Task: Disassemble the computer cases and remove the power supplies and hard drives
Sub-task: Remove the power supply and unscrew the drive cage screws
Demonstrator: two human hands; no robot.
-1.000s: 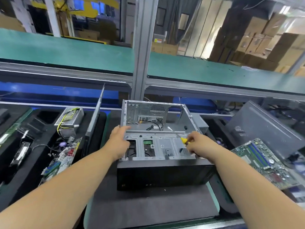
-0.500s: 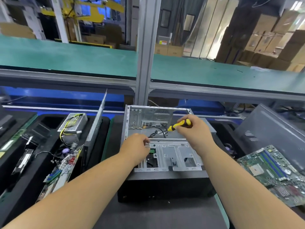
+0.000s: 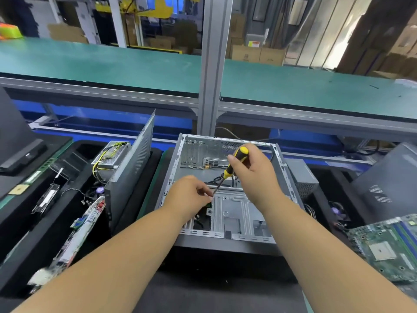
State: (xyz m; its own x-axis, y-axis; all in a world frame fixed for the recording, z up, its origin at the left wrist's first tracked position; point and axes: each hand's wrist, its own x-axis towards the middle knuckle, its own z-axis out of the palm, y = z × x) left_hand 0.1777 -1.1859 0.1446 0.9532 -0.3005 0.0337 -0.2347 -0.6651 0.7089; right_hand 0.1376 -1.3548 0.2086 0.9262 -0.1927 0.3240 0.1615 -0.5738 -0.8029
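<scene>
An open grey computer case (image 3: 173, 168) lies on its side in front of me, its metal drive bracket (image 3: 234, 211) toward me. My right hand (image 3: 252, 168) grips a yellow-and-black screwdriver (image 3: 234, 161), shaft slanting down-left. Its tip meets my left hand (image 3: 191, 195), whose fingers pinch at the tip over the bracket's back left corner; whether a screw is there is hidden. A few black cables (image 3: 220, 177) lie inside the case. A removed power supply (image 3: 110, 157) with yellow wires sits at the left.
A detached side panel (image 3: 133, 168) stands upright left of the case. Circuit boards (image 3: 83, 224) and small parts lie in black trays at the left. A green motherboard (image 3: 388, 247) and another grey case (image 3: 392, 184) are at the right. A green conveyor (image 3: 135, 68) runs behind.
My right hand lifted the screwdriver from the bracket's right side to above the case interior and tilted it down-left. My left hand left the case's left edge and moved to the tip.
</scene>
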